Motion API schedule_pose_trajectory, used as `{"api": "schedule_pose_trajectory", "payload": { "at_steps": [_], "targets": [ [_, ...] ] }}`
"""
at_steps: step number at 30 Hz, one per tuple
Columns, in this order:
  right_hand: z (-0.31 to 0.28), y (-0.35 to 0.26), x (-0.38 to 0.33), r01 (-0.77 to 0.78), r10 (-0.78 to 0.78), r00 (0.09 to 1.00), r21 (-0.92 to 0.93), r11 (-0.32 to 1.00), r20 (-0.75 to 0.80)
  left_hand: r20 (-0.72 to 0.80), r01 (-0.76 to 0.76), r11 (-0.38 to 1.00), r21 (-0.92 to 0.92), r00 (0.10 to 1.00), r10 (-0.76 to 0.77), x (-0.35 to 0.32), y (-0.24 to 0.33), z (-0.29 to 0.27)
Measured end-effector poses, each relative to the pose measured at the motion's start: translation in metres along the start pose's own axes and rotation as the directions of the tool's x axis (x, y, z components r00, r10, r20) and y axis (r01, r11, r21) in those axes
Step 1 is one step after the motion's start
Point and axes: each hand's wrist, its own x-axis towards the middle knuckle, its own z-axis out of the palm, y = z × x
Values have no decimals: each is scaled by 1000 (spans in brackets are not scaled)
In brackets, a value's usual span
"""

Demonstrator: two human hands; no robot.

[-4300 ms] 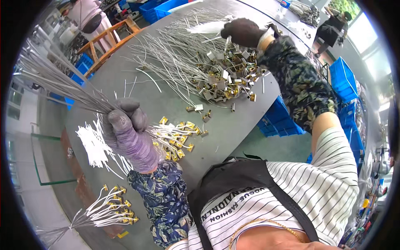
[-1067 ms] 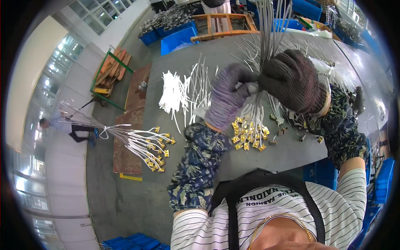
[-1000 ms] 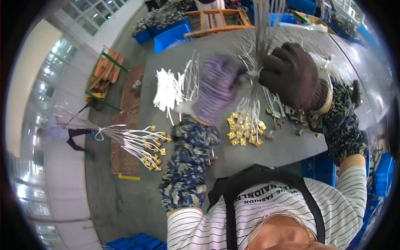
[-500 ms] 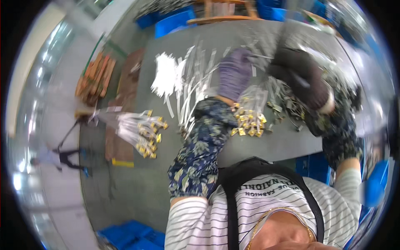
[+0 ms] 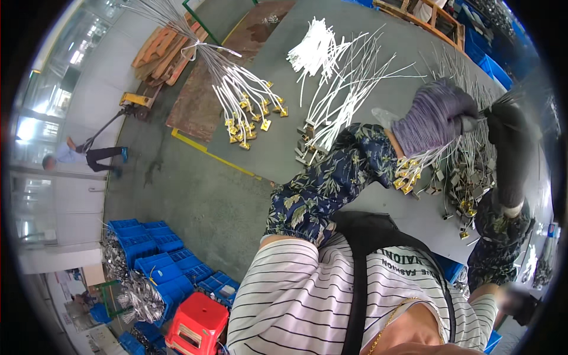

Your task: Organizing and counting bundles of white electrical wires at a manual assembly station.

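Note:
My left hand [image 5: 435,115], in a purple knit glove, is above the right part of the grey table [image 5: 266,139]. Its fingers are curled closed around a bundle of thin wires [image 5: 436,158], whose brass-coloured end pieces [image 5: 408,176] hang below the palm. My right hand [image 5: 510,145], in a dark glove, is farther right, beside the tips of the left fingers. Motion smears it, so its fingers and anything in them cannot be made out. Beneath both hands spreads a heap of grey wires with metal end pieces [image 5: 470,183], partly covered by them.
White wires [image 5: 349,103] and a bundle of white strips [image 5: 316,47] lie mid-table. A tied wire bundle with brass ends [image 5: 242,97] lies left. Beyond are wooden pallets [image 5: 163,53], a person [image 5: 97,157] with a pallet jack [image 5: 139,103], blue crates [image 5: 160,266] and a red stool [image 5: 198,322].
The whole view has turned, so the table lies tilted and the crates and stool show at lower left. Both hands appear farther right in the picture, my right one lower against the left.

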Motion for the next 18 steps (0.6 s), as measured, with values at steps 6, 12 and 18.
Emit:
{"api": "schedule_pose_trajectory", "payload": {
  "at_steps": [6, 12, 18],
  "targets": [
    [-2, -13, 4, 322, -324, 946, -216, 922, 28, 24, -187, 982, -7, 982, 187, -6, 1, 11],
    [-19, -19, 12, 634, -712, 649, -708, 311, 268, -24, 103, 922, -373, 992, -120, -6, 10, 33],
    [-7, -15, 6, 563, -672, 718, -718, 410, 179, 146, 208, 775, -597, 978, -150, 14, -7, 23]
  ]
}}
